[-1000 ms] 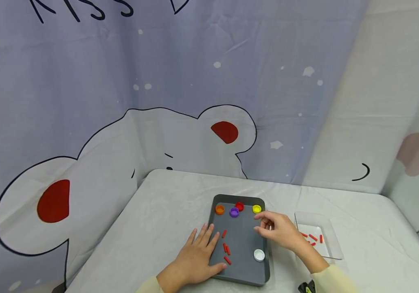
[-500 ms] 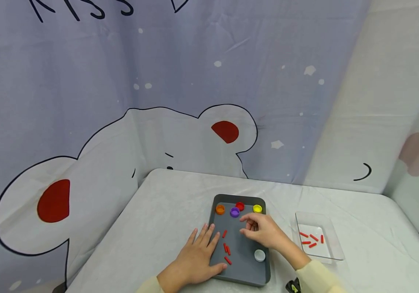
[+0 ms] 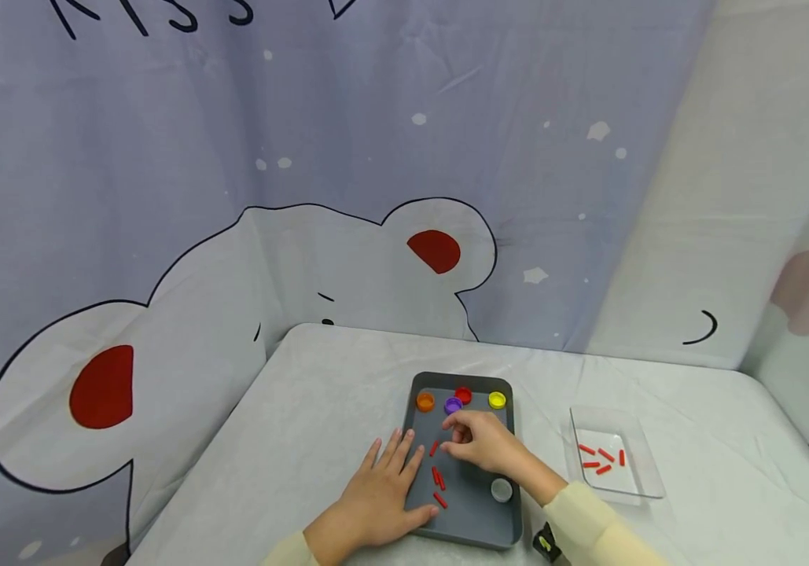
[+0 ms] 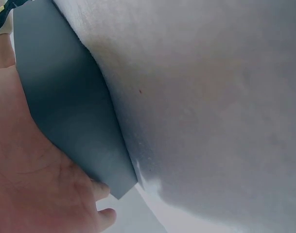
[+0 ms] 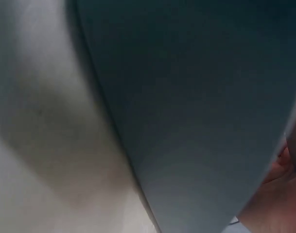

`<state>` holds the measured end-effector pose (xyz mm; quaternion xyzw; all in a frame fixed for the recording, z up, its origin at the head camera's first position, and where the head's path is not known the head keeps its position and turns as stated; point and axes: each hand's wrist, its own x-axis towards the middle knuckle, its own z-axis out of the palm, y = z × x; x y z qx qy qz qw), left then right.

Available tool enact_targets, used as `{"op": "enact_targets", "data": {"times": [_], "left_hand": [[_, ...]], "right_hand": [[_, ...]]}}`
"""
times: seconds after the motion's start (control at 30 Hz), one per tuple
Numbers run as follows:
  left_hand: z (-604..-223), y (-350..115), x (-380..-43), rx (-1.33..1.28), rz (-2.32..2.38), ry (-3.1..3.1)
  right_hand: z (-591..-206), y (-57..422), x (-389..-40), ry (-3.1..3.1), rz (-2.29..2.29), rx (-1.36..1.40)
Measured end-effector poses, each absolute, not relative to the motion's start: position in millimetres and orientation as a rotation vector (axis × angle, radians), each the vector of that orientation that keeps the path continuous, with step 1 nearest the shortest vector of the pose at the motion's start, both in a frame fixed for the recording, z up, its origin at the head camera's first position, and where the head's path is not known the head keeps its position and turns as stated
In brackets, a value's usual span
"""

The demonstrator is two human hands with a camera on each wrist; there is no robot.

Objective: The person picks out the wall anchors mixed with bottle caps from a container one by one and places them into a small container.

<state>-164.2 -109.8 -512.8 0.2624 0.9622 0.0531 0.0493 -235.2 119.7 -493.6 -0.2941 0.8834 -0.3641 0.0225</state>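
My left hand (image 3: 376,495) lies spread along the left edge of a dark grey tray (image 3: 471,534), its thumb over the tray's near part. The same palm (image 4: 36,170) fills the left of the left wrist view beside the tray's side. Over the middle of the tray is my right hand (image 3: 485,444), fingers bent and thumb apart from the index finger, with nothing seen between them. Just left of its fingertips lies a short red stick (image 3: 434,448). Several more such sticks, including a lower red stick (image 3: 440,500), lie between the hands. The right wrist view mostly shows the tray's underside or side.
Across the tray's far end sit small round caps: orange (image 3: 425,402), red (image 3: 464,395), purple (image 3: 453,406) and yellow (image 3: 497,400). A whitish cap (image 3: 501,490) is near its right edge. Right of the tray, a clear box (image 3: 648,472) holds several red sticks.
My right hand has moved left from the tray's right edge to its middle, close to the red sticks. My left hand stays where it was.
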Motion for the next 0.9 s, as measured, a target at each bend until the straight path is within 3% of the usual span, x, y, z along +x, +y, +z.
{"op": "enact_targets", "data": {"times": [0.9], "left_hand": [[-511,-109,-163,0.786,0.132,2.936]], "right_hand": [[-498,88,-237,2.826,-0.793,-0.678]]}}
